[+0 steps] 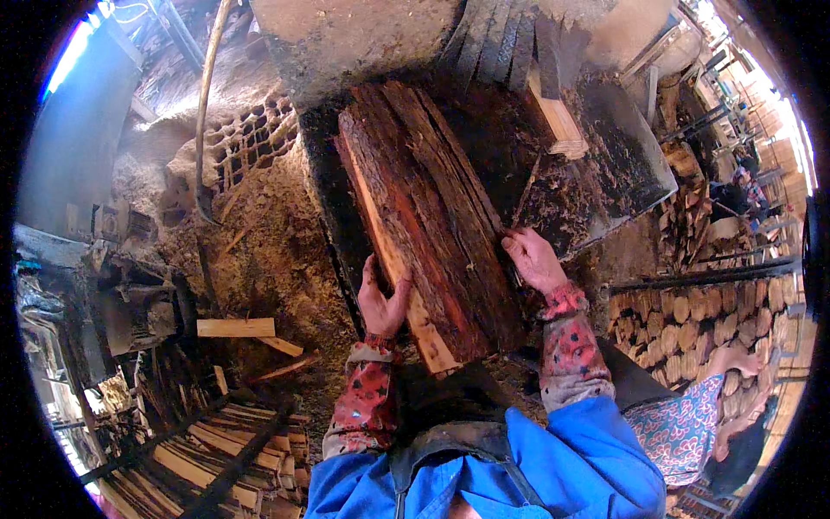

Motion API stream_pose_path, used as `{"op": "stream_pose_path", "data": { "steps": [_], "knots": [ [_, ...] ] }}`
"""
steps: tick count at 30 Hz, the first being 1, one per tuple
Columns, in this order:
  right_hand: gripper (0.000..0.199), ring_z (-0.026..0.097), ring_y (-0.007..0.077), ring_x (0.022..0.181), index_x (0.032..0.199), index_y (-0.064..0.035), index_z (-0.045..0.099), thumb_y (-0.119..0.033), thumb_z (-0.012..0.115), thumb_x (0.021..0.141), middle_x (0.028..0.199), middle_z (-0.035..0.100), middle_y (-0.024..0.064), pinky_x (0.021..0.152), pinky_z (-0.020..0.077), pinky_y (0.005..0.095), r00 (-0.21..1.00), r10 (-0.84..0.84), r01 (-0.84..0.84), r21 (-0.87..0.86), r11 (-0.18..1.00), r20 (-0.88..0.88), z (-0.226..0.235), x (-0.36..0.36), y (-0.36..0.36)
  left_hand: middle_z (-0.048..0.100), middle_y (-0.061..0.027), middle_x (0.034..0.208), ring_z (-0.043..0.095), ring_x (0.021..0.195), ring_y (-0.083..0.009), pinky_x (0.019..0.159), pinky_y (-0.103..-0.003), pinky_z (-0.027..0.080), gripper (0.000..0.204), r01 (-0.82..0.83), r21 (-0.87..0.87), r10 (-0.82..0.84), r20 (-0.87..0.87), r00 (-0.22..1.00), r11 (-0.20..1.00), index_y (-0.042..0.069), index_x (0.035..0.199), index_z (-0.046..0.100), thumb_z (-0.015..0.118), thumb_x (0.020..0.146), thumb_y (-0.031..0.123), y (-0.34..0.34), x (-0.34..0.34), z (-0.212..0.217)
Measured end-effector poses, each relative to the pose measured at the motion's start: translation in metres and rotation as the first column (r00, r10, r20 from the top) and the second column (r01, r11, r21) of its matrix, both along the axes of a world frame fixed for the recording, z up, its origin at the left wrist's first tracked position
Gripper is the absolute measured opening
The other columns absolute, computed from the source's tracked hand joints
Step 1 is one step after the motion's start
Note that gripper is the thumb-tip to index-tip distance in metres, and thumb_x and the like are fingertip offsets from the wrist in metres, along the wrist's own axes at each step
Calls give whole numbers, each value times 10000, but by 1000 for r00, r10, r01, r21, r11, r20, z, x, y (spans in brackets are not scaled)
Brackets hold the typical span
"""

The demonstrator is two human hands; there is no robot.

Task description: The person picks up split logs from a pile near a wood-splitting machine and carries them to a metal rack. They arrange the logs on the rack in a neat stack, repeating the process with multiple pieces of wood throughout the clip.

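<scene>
Rough bark-covered wooden slabs (pixel 424 216) lie lengthwise before me on a dark metal table (pixel 324 195), their bark facing up. A pale sawn edge shows along their left side. My left hand (pixel 383 298) holds that edge near the close end, its thumb on the wood and its fingers along the side. On the opposite edge, my right hand (pixel 536 259) grips with curled fingers; its fingertips are partly hidden against the bark. Red patterned sleeves cover both forearms. Beyond the slabs, a pale sawn wood block (pixel 558 125) pokes out beneath grey hanging strips (pixel 506 43).
Sawdust (pixel 277 233) is heaped left of the table, with a long-handled hooked tool (pixel 203 112) standing there. Split wood strips (pixel 207 458) fill a rack at lower left. Stacked log pieces (pixel 683 324) stand at right, near another person's patterned sleeve (pixel 679 428).
</scene>
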State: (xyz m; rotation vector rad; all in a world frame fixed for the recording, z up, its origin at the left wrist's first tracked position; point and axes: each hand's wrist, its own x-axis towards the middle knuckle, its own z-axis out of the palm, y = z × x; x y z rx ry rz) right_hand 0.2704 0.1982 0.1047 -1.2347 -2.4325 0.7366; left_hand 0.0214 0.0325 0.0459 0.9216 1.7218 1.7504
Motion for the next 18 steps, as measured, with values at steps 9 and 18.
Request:
{"op": "stream_pose_path", "data": {
  "steps": [9,18],
  "knots": [
    [500,535,411,1045,1195,29,548,-349,641,879,1191,518,227,882,455,462,1000,-10,13,154,988,-23,25,-26,-64,605,-153,1154,604,1026,-208,904,-332,474,600,61,-72,-49,159,986,996,-75,1324,407,680,866,200,-1,1,4],
    [492,541,424,1026,1166,45,564,-362,613,894,1143,528,240,878,464,453,997,-59,64,116,991,-51,28,-27,-68,601,-165,1167,592,1045,-207,912,-332,464,634,3,-49,-3,-5,1000,999,-87,1330,396,691,861,221,0,0,3]
  ]
}}
